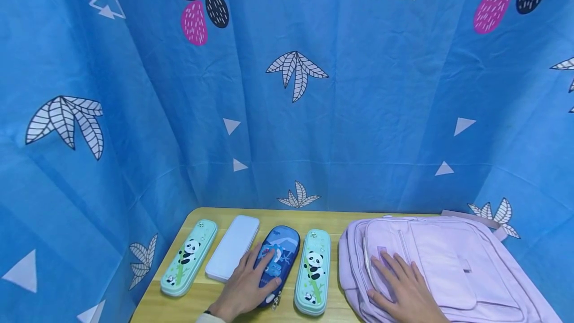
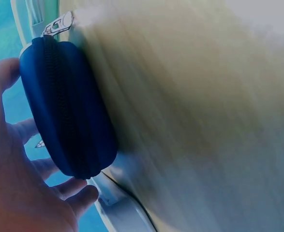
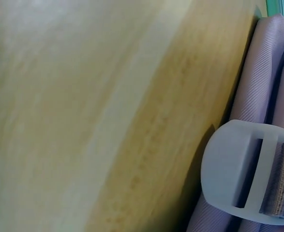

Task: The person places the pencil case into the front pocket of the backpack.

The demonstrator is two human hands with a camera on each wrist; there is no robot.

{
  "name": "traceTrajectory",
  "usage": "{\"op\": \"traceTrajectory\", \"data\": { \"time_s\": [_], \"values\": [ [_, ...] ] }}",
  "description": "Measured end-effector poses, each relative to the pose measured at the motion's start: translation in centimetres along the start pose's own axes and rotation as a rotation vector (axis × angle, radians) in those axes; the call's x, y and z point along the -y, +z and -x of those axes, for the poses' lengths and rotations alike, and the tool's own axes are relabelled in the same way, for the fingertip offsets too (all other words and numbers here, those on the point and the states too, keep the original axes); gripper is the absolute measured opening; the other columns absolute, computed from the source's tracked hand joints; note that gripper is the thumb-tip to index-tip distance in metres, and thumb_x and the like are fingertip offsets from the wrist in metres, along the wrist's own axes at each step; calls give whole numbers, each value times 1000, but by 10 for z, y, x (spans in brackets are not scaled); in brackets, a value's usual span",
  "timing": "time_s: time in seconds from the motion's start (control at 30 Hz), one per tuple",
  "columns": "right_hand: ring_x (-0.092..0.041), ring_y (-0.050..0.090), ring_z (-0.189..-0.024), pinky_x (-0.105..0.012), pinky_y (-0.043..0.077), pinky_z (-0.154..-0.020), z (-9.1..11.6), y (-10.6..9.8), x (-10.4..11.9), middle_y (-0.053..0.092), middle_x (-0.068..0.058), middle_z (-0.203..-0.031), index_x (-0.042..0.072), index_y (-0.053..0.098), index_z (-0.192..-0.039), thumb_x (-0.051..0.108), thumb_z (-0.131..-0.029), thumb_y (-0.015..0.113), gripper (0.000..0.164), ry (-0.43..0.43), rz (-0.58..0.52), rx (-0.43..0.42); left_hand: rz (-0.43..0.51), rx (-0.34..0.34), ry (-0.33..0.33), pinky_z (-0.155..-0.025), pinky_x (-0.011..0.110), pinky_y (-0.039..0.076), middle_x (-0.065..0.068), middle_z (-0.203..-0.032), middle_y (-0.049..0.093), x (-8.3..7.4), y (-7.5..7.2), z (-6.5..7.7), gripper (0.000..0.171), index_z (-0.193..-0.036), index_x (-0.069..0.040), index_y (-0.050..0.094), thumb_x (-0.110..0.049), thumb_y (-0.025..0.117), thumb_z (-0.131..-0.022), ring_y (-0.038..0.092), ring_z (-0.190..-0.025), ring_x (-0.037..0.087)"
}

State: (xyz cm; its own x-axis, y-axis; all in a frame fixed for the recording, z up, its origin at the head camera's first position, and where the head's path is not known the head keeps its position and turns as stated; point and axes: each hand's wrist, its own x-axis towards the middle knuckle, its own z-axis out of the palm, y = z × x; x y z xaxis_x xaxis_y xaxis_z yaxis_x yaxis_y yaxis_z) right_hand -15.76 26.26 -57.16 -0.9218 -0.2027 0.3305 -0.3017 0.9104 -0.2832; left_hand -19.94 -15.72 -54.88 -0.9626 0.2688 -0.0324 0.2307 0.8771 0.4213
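My left hand (image 1: 244,283) rests on a dark blue pencil case (image 1: 280,258) with a cartoon picture on its lid, fingers spread. In the left wrist view its zip runs along the side to a metal zip pull (image 2: 59,23), and the fingers (image 2: 23,130) lie against its top face. On the right, my right hand (image 1: 405,290) lies with spread fingers on the front of a pale lilac backpack (image 1: 439,258) lying flat. The right wrist view shows a white plastic strap buckle (image 3: 229,169) at the bag's edge, with the hand almost wholly out of frame.
A mint panda pencil case (image 1: 314,285) lies between the blue case and the backpack. A white flat case (image 1: 233,248) and another mint panda case (image 1: 190,250) are to the left. All sit on a wooden table (image 1: 345,221) before a blue patterned curtain (image 1: 358,113).
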Motion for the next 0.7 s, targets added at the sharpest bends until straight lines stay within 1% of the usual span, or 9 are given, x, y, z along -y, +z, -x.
{"op": "traceTrajectory", "data": {
  "time_s": [0.23,0.47,0.7],
  "values": [
    [-51,41,-153,-80,26,-119,1,1,-1,51,-10,-167,24,62,-156,67,-95,70,75,31,3,49,-9,11,-14,-116,80,40,15,-179,25,1,7,0,82,-168,-30,43,-71,62,-100,31,-160,50],
    [-51,40,-154,-79,24,-121,2,2,0,50,-10,-169,25,60,-158,68,-98,67,75,47,7,72,-1,26,-39,-120,80,35,14,-181,21,2,13,0,87,-170,-28,39,-73,61,-99,29,-161,51],
    [-51,39,-154,-78,24,-121,2,4,-1,49,-11,-169,24,59,-158,67,-99,66,73,38,1,58,41,9,-35,-118,81,37,14,-181,19,3,17,1,86,-171,-28,38,-70,63,-100,29,-160,51]
  ]
}}
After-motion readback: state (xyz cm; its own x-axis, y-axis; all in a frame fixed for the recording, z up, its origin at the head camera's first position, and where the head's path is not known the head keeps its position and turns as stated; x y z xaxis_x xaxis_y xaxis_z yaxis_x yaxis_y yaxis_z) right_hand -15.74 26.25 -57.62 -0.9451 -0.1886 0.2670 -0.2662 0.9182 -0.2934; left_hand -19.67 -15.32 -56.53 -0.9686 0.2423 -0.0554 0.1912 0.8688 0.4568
